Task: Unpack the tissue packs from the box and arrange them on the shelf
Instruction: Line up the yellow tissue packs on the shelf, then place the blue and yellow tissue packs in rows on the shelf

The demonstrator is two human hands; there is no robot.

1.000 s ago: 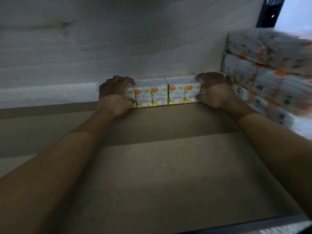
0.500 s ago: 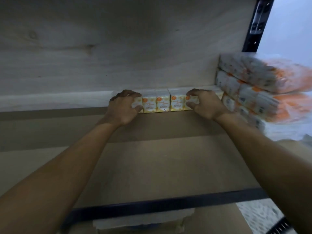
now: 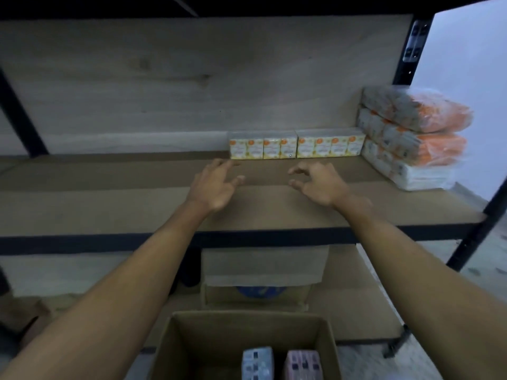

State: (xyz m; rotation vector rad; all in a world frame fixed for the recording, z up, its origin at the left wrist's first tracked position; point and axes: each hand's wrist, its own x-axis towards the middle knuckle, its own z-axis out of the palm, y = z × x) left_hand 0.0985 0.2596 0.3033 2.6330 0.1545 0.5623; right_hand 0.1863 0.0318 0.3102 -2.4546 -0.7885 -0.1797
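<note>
Two yellow-and-white wrapped tissue packs are sitting side by side, touching, at the back of the brown board shelf, just beside a stack of three orange-and-white plastic-wrapped bundles. The left hand and right hand are hovering over the shelf, fingers loosely spread, holding nothing. Below, the open brown cardboard box is holding two more: one pale blue pack and one pink pack.

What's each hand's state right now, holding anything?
Left hand: open, fingers spread, holding nothing.
Right hand: open, fingers loosely curled, holding nothing.
</note>
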